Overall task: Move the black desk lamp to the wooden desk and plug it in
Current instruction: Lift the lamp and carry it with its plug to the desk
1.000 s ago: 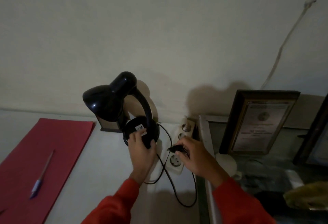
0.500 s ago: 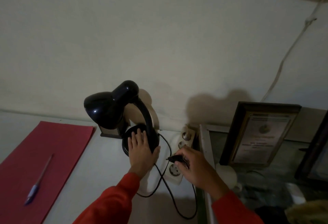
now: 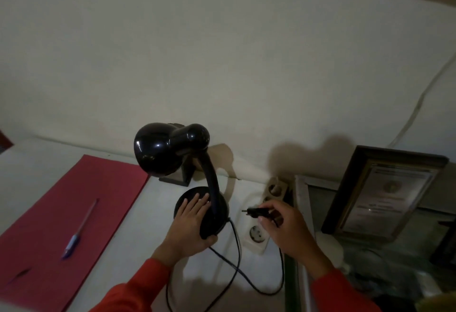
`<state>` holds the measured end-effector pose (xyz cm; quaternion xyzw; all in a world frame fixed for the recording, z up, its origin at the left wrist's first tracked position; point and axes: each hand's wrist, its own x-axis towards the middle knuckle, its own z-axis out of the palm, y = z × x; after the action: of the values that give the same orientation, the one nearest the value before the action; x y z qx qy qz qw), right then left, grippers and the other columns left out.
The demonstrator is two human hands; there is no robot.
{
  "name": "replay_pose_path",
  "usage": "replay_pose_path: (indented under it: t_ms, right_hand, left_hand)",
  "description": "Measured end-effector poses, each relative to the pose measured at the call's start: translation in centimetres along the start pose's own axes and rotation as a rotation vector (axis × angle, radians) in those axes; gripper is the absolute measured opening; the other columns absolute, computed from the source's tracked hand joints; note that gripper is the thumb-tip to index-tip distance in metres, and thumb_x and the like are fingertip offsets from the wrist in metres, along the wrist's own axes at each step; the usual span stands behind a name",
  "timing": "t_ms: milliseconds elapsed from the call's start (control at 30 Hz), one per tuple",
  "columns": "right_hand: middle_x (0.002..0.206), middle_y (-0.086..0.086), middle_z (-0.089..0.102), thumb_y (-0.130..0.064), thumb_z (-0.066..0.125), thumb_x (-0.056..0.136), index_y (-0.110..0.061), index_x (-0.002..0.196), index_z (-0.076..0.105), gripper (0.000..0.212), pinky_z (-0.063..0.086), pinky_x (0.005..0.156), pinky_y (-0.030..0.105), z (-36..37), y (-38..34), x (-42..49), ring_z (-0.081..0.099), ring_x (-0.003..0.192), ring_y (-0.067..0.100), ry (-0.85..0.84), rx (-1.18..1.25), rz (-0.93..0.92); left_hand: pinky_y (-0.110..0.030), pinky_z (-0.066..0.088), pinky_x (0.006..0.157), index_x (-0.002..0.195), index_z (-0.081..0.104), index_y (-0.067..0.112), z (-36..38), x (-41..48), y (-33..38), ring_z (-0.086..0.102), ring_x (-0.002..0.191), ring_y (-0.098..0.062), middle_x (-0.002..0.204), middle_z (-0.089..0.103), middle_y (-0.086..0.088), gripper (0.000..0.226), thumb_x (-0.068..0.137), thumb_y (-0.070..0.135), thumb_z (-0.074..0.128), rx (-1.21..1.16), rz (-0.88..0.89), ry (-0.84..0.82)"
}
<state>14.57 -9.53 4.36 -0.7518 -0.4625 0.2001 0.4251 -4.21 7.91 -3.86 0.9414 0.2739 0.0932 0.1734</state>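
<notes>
The black desk lamp (image 3: 172,150) stands upright on a pale desk top (image 3: 138,232) near the wall, its shade turned left. My left hand (image 3: 191,222) lies flat on the lamp's round base (image 3: 217,215), thumb hooked around the front edge. My right hand (image 3: 283,225) pinches the lamp's black plug (image 3: 256,212), prongs pointing left, just above a white power strip (image 3: 261,227). The black cord (image 3: 237,262) loops over the desk from the base to the plug.
A red folder (image 3: 74,213) with a pen (image 3: 79,232) on it lies at the left. A small dark box (image 3: 182,176) sits behind the lamp. At the right stand a glass-topped cabinet (image 3: 303,203) and a framed certificate (image 3: 385,193).
The lamp has been tipped upright, its shade rising. My left hand stays on the base. My right hand has lifted the plug slightly, prongs now clearly out of the strip.
</notes>
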Motion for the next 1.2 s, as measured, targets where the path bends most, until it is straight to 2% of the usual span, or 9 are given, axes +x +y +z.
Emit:
replay_pose_path:
  t_ms: [167, 267, 333, 400, 500, 600, 733, 867, 1200]
  right_hand:
    - [0.09, -0.008, 0.069, -0.013, 0.067, 0.083, -0.041, 0.084, 0.063, 0.028, 0.052, 0.066, 0.01, 0.6, -0.5, 0.0, 0.064, 0.083, -0.001, 0.043, 0.171, 0.05]
    - [0.09, -0.007, 0.07, -0.013, 0.066, 0.084, -0.038, 0.086, 0.063, 0.025, 0.056, 0.069, 0.018, 1.0, -0.6, -0.2, 0.065, 0.084, 0.002, 0.01, 0.171, 0.068]
    - [0.09, -0.005, 0.07, -0.013, 0.066, 0.084, -0.033, 0.088, 0.064, 0.021, 0.057, 0.073, 0.023, 1.2, -0.5, -0.3, 0.065, 0.084, 0.004, 0.005, 0.161, 0.082]
    - [0.09, -0.005, 0.07, -0.012, 0.066, 0.084, -0.031, 0.089, 0.065, 0.019, 0.057, 0.073, 0.024, 1.3, -0.4, -0.3, 0.065, 0.083, 0.003, 0.004, 0.161, 0.092]
    - [0.09, -0.006, 0.07, -0.011, 0.065, 0.084, -0.031, 0.089, 0.065, 0.02, 0.055, 0.072, 0.021, 1.3, -0.6, -0.4, 0.065, 0.083, 0.002, -0.003, 0.171, 0.097]
    - [0.086, -0.006, 0.07, -0.009, 0.065, 0.084, -0.031, 0.088, 0.065, 0.022, 0.055, 0.071, 0.022, 1.2, -0.8, -0.6, 0.066, 0.081, 0.003, 0.004, 0.179, 0.088]
    - [0.088, -0.007, 0.069, -0.013, 0.065, 0.085, -0.032, 0.089, 0.064, 0.02, 0.055, 0.073, 0.022, 1.2, -0.9, -0.7, 0.065, 0.083, 0.002, -0.012, 0.156, 0.087]
    - [0.091, -0.006, 0.068, -0.014, 0.065, 0.084, -0.028, 0.093, 0.064, 0.016, 0.055, 0.072, 0.02, 1.3, -0.9, -0.8, 0.065, 0.084, 0.004, -0.011, 0.147, 0.102]
    - [0.086, -0.007, 0.068, -0.013, 0.067, 0.083, -0.022, 0.092, 0.065, 0.013, 0.055, 0.072, 0.019, 1.4, -0.7, -0.6, 0.063, 0.081, 0.002, -0.013, 0.112, 0.07]
  left_hand:
    - [-0.042, -0.004, 0.119, 0.146, 0.023, 0.027, -1.2, -1.5, 0.3, 0.005, 0.148, -0.022, 0.159, 0.021, 0.001, 0.086, 0.073, 0.053, 0.062, -0.118, -0.011, -0.037]
    - [-0.039, -0.001, 0.119, 0.138, 0.036, 0.031, -2.6, -1.7, 2.5, 0.03, 0.139, -0.011, 0.144, 0.045, 0.007, 0.072, 0.075, 0.057, 0.057, -0.449, -0.086, 0.05]
    - [-0.021, 0.018, 0.116, 0.125, 0.045, 0.042, -3.3, -1.4, 4.3, 0.048, 0.118, 0.009, 0.125, 0.057, 0.018, 0.056, 0.074, 0.059, 0.058, -0.741, -0.133, 0.136]
    - [-0.002, 0.038, 0.093, 0.113, 0.051, 0.048, -3.4, -0.8, 5.8, 0.054, 0.109, 0.012, 0.117, 0.062, 0.017, 0.035, 0.079, 0.051, 0.062, -1.0, -0.201, 0.211]
    - [-0.013, 0.043, 0.091, 0.11, 0.059, 0.035, -3.0, 0.6, 7.2, 0.06, 0.109, 0.001, 0.113, 0.069, 0.004, 0.03, 0.085, 0.048, 0.049, -1.214, -0.293, 0.335]
    - [-0.023, 0.044, 0.089, 0.095, 0.068, 0.014, -2.1, 1.8, 7.7, 0.066, 0.097, -0.007, 0.098, 0.073, -0.005, 0.044, 0.088, 0.048, 0.042, -1.265, -0.333, 0.447]
    - [-0.019, 0.047, 0.081, 0.082, 0.069, 0.014, -0.9, 2.6, 7.2, 0.066, 0.087, -0.012, 0.085, 0.072, -0.005, 0.045, 0.088, 0.047, 0.038, -1.214, -0.363, 0.513]
    - [-0.015, 0.045, 0.054, 0.067, 0.059, 0.002, -0.9, 2.7, 7.2, 0.053, 0.052, -0.01, 0.054, 0.055, -0.002, 0.057, 0.089, 0.048, 0.033, -1.223, -0.303, 0.535]
    - [-0.017, 0.028, 0.038, 0.043, 0.045, 0.022, -2.4, 1.2, 4.9, 0.031, 0.033, -0.007, 0.036, 0.039, 0.007, 0.057, 0.09, 0.047, 0.023, -1.236, -0.299, 0.446]
